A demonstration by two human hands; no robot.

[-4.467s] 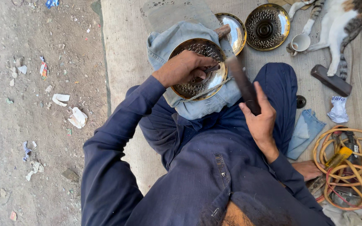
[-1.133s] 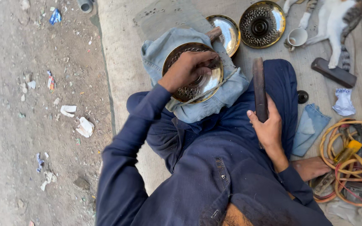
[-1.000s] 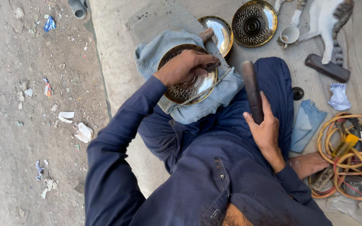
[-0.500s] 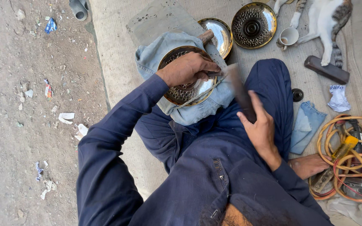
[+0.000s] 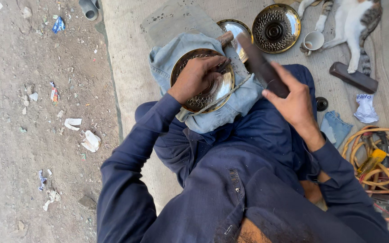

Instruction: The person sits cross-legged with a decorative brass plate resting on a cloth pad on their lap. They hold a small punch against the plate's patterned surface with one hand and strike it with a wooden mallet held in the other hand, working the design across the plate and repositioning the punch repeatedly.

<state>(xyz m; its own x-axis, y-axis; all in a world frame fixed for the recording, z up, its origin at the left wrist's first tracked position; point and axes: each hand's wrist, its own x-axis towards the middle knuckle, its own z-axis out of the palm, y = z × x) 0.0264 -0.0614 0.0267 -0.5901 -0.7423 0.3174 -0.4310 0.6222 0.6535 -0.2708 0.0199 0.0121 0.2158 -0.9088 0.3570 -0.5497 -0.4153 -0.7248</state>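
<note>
Viewpoint: a seated person in dark blue work clothes is seen from above, on a woven mat (image 5: 131, 67) beside bare dirt ground.
Brass plate (image 5: 202, 81): a round plate with a punched pattern is rested on a folded denim cloth (image 5: 244, 96) over the lap, likely so it is cushioned and kept from sliding.
Left hand (image 5: 197, 76): it is laid flat on the plate's upper face, fingers pressed together around a thin punch-like tool (image 5: 223, 65); the plate is pinned under the palm.
Right hand (image 5: 293, 96): its grip is wrapped firmly around a dark wooden bar (image 5: 260, 63), which is raised and angled toward the plate, apparently as a striker.
Plate relative to grip: the plate lies directly beneath the left grip, and left of and below the bar's far end, not touching it.
Nearby: two more brass plates (image 5: 276, 28), a white cup (image 5: 313, 40), a resting cat (image 5: 352, 22), a dark block (image 5: 353, 77) and coiled hose (image 5: 379, 166) are spread to the right.
</note>
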